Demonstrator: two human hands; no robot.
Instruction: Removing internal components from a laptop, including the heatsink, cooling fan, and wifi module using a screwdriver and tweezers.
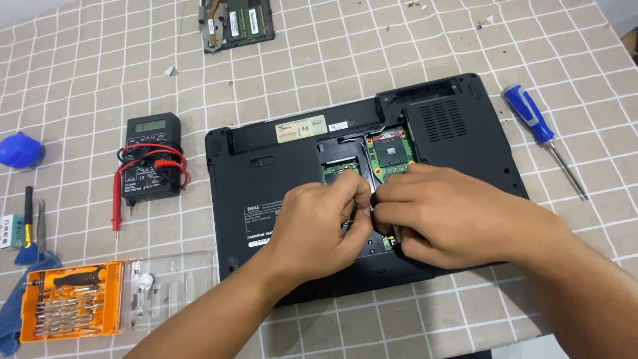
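The laptop (279,166) lies upside down near the middle of the table (372,46), its black underside facing up and a panel removed so that green circuit boards show in the open bay (392,154). Both hands meet over that bay. The left hand (319,226) has its fingers curled in and its fingertips (355,193) pinched close together over the opening; the right hand (445,216) is bent the same way, its fingertips pressed in just beside the left ones. Something small and dark sits between the two sets of fingertips, but whether either hand actually grips it I cannot tell — the knuckles hide the contact.

Outward from the hands: a blue-handled screwdriver (541,136) lies to the right of the laptop, apart from it. To the left stands a black multimeter (153,156) with red and black leads wound around it, one red probe (116,206) trailing down. Near the front left edge sits an orange screwdriver-bit case (70,299) with its clear lid (173,286) swung open, resting partly on a blue cloth (13,312). A blue rounded object (20,149) lies at the far left — and at the top edge, a separate circuit board (236,23) with green modules.
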